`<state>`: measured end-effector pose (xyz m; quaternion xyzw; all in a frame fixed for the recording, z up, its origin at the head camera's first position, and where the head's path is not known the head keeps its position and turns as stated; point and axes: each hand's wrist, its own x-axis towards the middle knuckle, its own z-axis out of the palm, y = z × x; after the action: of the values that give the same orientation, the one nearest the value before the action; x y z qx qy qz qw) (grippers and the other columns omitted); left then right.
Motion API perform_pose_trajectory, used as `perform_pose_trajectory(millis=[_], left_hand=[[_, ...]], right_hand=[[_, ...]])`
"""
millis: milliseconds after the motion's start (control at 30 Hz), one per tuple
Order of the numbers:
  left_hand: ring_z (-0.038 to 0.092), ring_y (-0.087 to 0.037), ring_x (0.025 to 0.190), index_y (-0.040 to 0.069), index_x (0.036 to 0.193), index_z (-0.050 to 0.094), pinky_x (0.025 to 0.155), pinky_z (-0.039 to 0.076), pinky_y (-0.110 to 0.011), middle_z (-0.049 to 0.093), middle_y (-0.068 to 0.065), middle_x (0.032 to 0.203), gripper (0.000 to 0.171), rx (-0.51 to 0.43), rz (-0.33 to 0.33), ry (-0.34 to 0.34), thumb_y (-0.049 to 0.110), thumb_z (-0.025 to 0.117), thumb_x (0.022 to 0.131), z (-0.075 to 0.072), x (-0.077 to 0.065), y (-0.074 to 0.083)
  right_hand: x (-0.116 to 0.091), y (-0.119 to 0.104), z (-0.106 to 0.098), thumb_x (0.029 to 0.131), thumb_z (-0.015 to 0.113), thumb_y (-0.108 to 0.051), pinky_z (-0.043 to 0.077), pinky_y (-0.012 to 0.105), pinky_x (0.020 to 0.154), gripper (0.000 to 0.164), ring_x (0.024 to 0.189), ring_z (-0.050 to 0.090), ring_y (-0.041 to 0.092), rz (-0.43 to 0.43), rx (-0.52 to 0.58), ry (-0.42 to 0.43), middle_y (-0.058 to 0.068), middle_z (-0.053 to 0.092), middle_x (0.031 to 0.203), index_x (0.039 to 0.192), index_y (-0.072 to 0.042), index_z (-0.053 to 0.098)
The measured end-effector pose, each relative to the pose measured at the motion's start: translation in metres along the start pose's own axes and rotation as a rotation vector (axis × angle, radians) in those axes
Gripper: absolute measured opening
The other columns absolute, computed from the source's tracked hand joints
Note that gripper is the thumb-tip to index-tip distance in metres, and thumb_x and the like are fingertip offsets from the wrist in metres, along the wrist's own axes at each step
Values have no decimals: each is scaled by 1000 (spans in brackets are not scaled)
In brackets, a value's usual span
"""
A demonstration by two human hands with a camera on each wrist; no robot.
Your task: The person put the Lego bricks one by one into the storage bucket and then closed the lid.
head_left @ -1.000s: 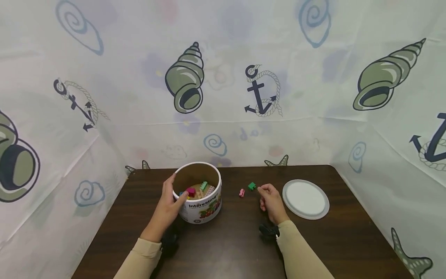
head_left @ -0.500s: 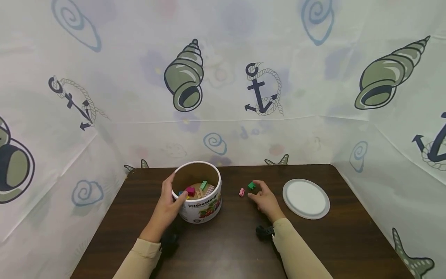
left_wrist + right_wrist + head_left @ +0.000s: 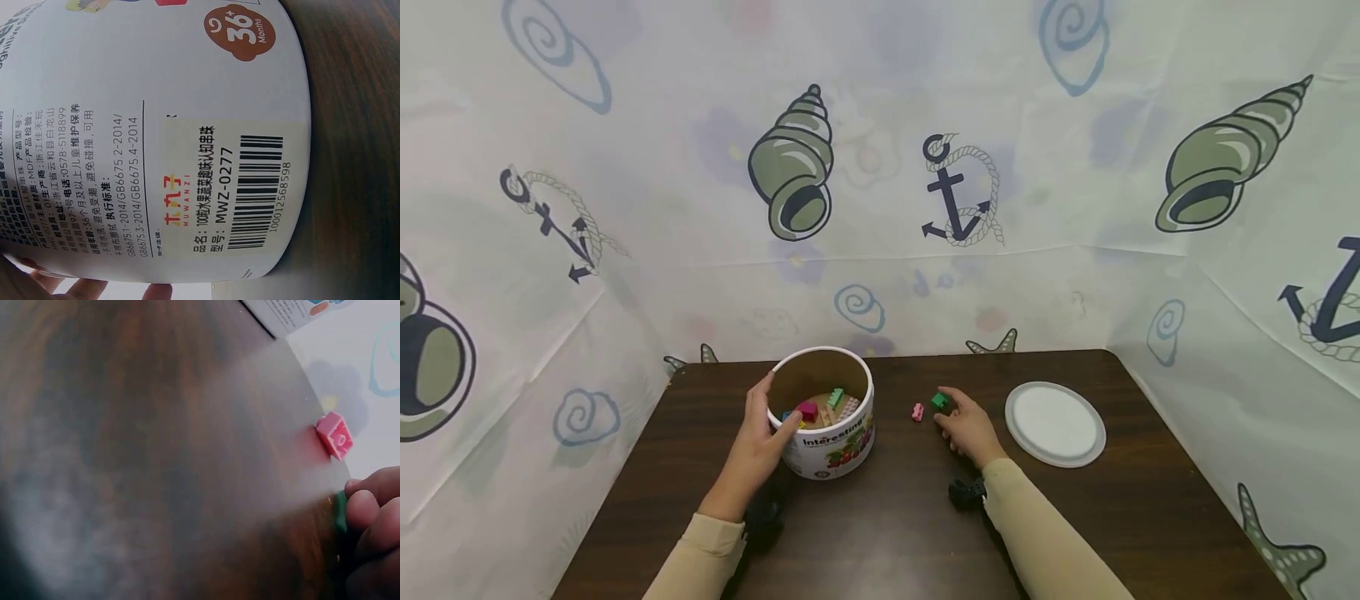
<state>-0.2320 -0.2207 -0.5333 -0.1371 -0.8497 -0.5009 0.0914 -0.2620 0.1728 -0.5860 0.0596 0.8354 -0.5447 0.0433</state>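
A white bucket [image 3: 827, 454] with printed fruit stands on the left half of the table, several toy bricks inside it. My left hand [image 3: 760, 446] grips its left side, the thumb at the rim; the left wrist view shows the bucket's label close up, with fingertips at the lower edge. Right of the bucket lie a small pink toy brick [image 3: 917, 412] and a green toy brick [image 3: 938, 401]. My right hand [image 3: 972, 427] is at the green brick, index finger beside it and thumb spread apart nearer me. In the right wrist view, fingers partly hide the green brick [image 3: 340, 512].
A round white lid [image 3: 1056, 423] lies on the dark wooden table [image 3: 880, 533], right of my right hand. Patterned cloth [image 3: 880, 292] hangs behind the table and at both sides.
My right hand has moved left to the green brick, its thumb and index finger spreading apart. The left hand stays on the bucket. Both loose bricks lie where they were.
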Motion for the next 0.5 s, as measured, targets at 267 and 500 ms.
perform_pose_trajectory(millis=[267,500], left_hand=[[37,-45,155,23,176,14,125,29,-77,23,-16,174,89,-13,20,3,41,68,107,3,4,1],[34,-43,158,23,176,14,125,29,-76,21,-15,175,89,-17,17,3,37,68,108,1,0,-2]], right_hand=[[0,2,0,101,79,-23,45,32,46,43,51,54,20,8,2,70,6,64,76,140,-16,63],[-4,8,3,100,80,-40,44,31,50,33,55,51,19,-36,32,66,2,57,76,117,-15,67]])
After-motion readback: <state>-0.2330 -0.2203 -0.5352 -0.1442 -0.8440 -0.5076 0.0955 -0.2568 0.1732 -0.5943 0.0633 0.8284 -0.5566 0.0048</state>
